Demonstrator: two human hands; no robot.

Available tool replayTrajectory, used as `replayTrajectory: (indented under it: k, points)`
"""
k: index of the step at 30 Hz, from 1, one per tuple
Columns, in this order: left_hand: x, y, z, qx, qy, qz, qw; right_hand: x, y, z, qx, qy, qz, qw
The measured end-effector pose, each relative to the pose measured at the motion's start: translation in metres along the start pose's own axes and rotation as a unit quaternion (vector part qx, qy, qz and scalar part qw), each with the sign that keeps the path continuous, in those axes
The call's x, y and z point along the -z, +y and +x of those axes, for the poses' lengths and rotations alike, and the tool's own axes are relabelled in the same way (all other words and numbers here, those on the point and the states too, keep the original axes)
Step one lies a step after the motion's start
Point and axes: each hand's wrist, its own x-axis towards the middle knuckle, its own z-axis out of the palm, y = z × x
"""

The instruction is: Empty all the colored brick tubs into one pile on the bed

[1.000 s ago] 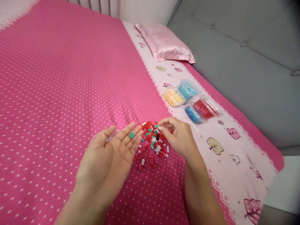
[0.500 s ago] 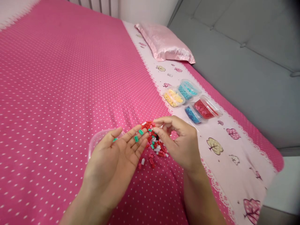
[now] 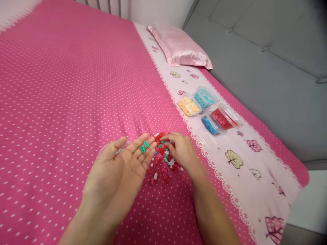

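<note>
My left hand [image 3: 120, 173] lies palm up and open above the pink dotted bedspread [image 3: 63, 85]. Two small green bricks [image 3: 144, 146] rest on its fingers. Just to the right lies a pile of tiny red, white and green bricks [image 3: 163, 166]. My right hand [image 3: 180, 151] reaches down into the pile with curled, pinched fingers; what is between them is hidden. The rim of a clear container [image 3: 108, 148] shows from under my left hand.
Four small clear tubs stand on the pale border strip to the right: yellow [image 3: 189, 105], teal [image 3: 205, 97], blue [image 3: 209, 124] and red [image 3: 224, 117]. A pink satin pillow [image 3: 178, 46] lies at the back. A grey padded headboard [image 3: 268, 68] runs along the right.
My right hand rose to my left fingers and has gone back down into the pile. One green brick lay on my left fingers before; now there are two.
</note>
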Motion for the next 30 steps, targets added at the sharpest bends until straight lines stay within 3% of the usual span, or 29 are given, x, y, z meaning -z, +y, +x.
replayTrajectory:
  k: [5, 12, 25, 30]
  points:
    - [0.0008, -0.0002, -0.0006, -0.005, -0.004, -0.003, 1.000, -0.0004, 0.0000, -0.0005, 0.018, -0.023, -0.002, 1.000]
    - [0.0046, 0.0006, 0.0038, -0.005, -0.006, -0.039, 0.999, -0.0013, -0.0003, -0.0023, -0.001, -0.008, -0.013, 1.000]
    - [0.0037, 0.0001, 0.0010, -0.003, -0.002, -0.005, 1.000, -0.0002, -0.0037, -0.0011, 0.013, -0.016, -0.008, 1.000]
    - [0.0023, 0.0002, 0.0014, -0.011, 0.005, -0.007, 1.000, 0.0050, -0.0043, -0.0031, 0.022, 0.023, 0.019, 0.999]
